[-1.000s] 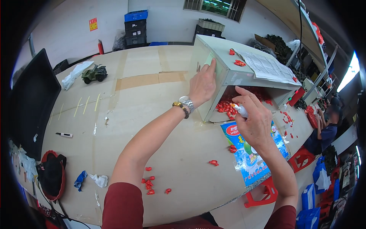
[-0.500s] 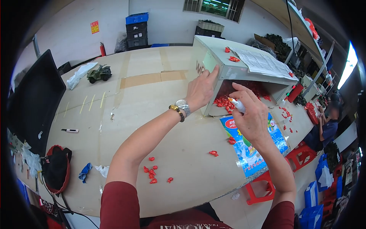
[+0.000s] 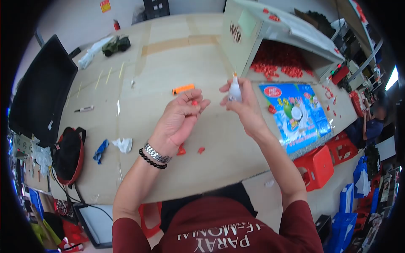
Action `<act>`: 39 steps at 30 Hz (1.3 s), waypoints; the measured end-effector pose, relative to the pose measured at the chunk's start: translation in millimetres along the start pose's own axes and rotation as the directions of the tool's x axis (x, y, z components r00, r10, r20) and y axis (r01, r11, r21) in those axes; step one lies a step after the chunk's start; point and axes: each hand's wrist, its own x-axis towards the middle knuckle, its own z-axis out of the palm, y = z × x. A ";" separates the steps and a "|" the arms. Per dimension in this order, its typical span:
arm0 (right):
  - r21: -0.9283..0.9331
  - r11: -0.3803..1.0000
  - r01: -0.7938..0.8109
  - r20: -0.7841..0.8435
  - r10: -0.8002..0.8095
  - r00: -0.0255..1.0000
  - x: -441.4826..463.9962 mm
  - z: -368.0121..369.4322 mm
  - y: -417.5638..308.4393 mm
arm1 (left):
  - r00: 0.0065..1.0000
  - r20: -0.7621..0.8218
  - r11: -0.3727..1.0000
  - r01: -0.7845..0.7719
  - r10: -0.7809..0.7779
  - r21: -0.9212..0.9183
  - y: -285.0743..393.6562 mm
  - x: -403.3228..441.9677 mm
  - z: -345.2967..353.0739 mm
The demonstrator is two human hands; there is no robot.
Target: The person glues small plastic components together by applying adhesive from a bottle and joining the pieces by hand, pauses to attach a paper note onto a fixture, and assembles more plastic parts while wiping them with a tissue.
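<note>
My left hand (image 3: 179, 116) is raised over the table, palm turned up, with its fingertips closed on a small red plastic piece (image 3: 194, 103). To its right, my right hand (image 3: 249, 103) is wrapped around a small white dropper bottle (image 3: 234, 89). The bottle stands upright in the grip, and its thin needle-like tip points up and away from me. Just beyond my left fingertips lies an orange bar-shaped object (image 3: 183, 89) on the table. More red pieces (image 3: 201, 149) rest near my left wrist, some partly hidden by it.
At the back right a grey box (image 3: 240, 46) marked W/9 opens toward me, with many red pieces (image 3: 291, 69) inside. A blue printed sheet (image 3: 295, 122) lies before it. A toy vehicle (image 3: 116, 46), a knife (image 3: 84, 109) and a black-red cap (image 3: 69, 156) are leftward. Another person (image 3: 373, 120) sits far right.
My left hand has left the box's edge and now pinches a red piece over the table. My right hand has drawn back leftward with the bottle. The view has tilted down.
</note>
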 end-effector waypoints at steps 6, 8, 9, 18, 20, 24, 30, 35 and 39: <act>0.016 0.999 0.051 0.045 -0.051 0.998 -6.3 25.2 37.9 | 0.997 0.066 0.998 0.032 -0.028 -0.054 -20.1 -32.0 -32.8; -0.007 0.997 0.082 0.045 -0.082 0.996 -3.1 24.3 44.8 | 0.994 0.104 0.997 0.030 -0.023 -0.075 -26.3 -29.5 -39.1; -0.060 0.991 0.118 0.076 -0.113 0.991 -2.0 22.0 47.2 | 0.993 0.120 0.994 0.030 -0.018 -0.100 -29.8 -27.3 -40.5; 0.307 0.949 0.074 -0.036 -0.066 0.997 -7.8 18.9 63.5 | 0.981 0.195 0.948 0.078 -0.017 -0.310 -39.6 -26.0 -48.4; 0.360 0.932 0.042 -0.029 -0.034 0.999 -9.4 14.3 65.4 | 0.983 0.184 0.937 0.078 -0.015 -0.339 -43.4 -27.4 -48.4; 0.460 0.886 0.057 0.017 -0.073 0.997 -11.7 10.6 65.5 | 0.979 0.202 0.946 0.048 0.019 -0.322 -50.3 -34.9 -52.7; 0.540 0.829 0.145 0.000 -0.172 0.985 -16.1 7.4 67.9 | 0.964 0.258 0.934 0.144 -0.059 -0.326 -49.6 -39.5 -48.5; 0.491 0.828 0.272 -0.030 -0.296 0.955 -21.1 13.5 63.1 | 0.955 0.276 0.929 0.192 -0.104 -0.315 -52.2 -40.9 -49.4; 0.454 0.819 0.350 -0.021 -0.383 0.924 -25.7 14.1 61.7 | 0.965 0.221 0.914 0.212 -0.140 -0.346 -53.6 -41.9 -47.7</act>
